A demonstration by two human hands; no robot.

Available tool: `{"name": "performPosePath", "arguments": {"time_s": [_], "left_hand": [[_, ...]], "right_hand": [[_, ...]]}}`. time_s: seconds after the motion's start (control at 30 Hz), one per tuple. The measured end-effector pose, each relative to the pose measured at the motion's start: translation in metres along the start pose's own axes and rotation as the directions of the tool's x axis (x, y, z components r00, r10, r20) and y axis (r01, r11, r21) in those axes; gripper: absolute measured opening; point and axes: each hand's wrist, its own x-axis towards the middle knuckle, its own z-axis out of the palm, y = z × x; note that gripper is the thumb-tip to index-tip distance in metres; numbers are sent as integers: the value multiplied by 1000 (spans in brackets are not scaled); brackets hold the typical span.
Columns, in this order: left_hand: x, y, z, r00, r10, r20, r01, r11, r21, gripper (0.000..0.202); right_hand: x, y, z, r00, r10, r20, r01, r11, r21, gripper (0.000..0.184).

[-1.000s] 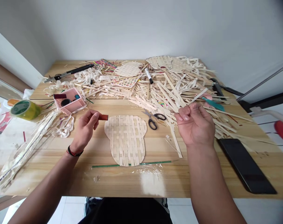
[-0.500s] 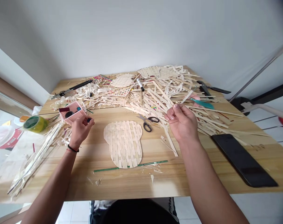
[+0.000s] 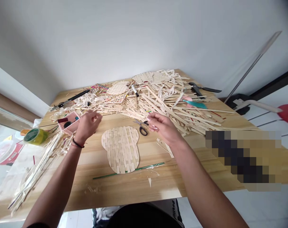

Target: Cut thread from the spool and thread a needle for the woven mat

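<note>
My left hand is raised beside the pink box, with its fingers curled together; what they hold, if anything, does not show clearly. My right hand hovers over the scissors, thumb and fingertips pinched; anything in the pinch is too fine to make out. Between and below the hands, a pale woven strip panel with a rounded, lobed outline lies flat. A thin green strip runs under its lower edge. The black-handled scissors lie just right of the panel.
A heap of pale strips covers the back, with a marker and more woven pieces on it. Yellow-green tape stands at the left, near a strip bundle. A pixelated patch hides the right side.
My right hand has moved left and slightly down towards the scissors. My left hand has shifted slightly right and up; the small dark thing visible at its fingertips before is no longer clearly seen.
</note>
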Motion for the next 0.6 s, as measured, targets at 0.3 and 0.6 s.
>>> {"name": "performPosePath", "arguments": {"time_s": [0.3, 0.6], "left_hand": [[64, 70, 76, 898, 58, 436, -168, 961, 218, 14], [77, 90, 92, 812, -21, 584, -251, 890, 381, 42]], "right_hand": [[-1, 17, 5, 963, 84, 257, 73, 834, -546, 49], [-7, 18, 11, 970, 32, 242, 140, 739, -659, 14]]}}
